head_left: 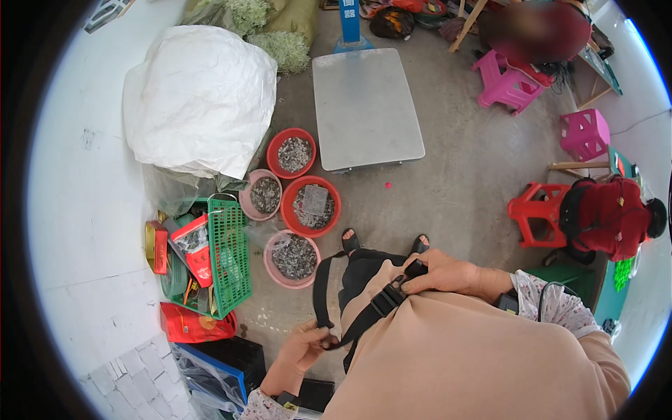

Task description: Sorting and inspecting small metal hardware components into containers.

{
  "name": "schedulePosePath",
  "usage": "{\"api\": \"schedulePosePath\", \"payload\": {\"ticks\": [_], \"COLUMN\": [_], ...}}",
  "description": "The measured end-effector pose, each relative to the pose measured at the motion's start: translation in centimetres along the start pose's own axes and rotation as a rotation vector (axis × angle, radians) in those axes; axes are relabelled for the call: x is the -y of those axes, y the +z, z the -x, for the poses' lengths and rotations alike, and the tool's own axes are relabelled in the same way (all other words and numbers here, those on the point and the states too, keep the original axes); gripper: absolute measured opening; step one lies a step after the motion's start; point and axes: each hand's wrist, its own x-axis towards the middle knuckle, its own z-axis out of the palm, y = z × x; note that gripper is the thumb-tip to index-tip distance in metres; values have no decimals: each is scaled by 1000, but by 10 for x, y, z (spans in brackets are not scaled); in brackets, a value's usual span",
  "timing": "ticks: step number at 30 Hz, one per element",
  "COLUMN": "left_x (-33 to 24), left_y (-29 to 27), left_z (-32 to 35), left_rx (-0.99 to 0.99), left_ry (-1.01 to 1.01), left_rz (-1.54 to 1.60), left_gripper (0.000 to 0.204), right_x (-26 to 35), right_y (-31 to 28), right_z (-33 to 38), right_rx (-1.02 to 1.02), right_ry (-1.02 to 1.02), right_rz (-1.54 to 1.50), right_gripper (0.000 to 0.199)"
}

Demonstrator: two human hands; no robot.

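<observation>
At near left, the left hand (302,348) pinched a black strap (364,322), its fingertips partly hidden. Slightly farther and to the right, the right hand (448,273) gripped a black buckle (415,268), covering part of it. The strap crossed before the tan top (455,350). Farther, at left, a clear box (315,200) hid some contents of a red bowl (285,208); beyond, a white cover (203,98) concealed what was below.

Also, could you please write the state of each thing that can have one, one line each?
Black strap, held in both hands, curved.
Left hand, fingers closed on the strap.
Right hand, fingers closed on the strap, near the buckle.
Buckle, fastened or not, cannot tell.
Nearer red basin, holding grey bits, clear box on top.
Nearer pink basin, holding grey bits.
Green basket, loaded with packets.
White bundle, bulging, creased.
</observation>
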Motion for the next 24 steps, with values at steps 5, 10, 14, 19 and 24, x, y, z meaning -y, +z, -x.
{"api": "schedulePosePath", "payload": {"ticks": [5, 10, 14, 19, 24], "left_x": [-13, -19, -11, -8, -15], "left_y": [44, 118, 124, 129, 119], "left_z": [-14, -36, -43, -41, -42], "left_rx": [-373, 212, 231, 92, 25], "left_ry": [984, 688, 673, 438, 355], "left_rz": [-1435, -1473, -1531, -1212, -692], "left_gripper": [34, 31, 29, 29, 23], "right_x": [-5, 4, 7, 12, 4], "right_y": [2, 3, -1, -9, -19], "right_z": [-4, -3, 2, 11, 20], "right_rx": [-5, 28, 32, 2, 33], "right_ry": [-33, -13, -110, -99, 43], "right_rz": [100, 157, 227, 89, -449], "right_gripper": [46, 34, 34, 36, 43]}}
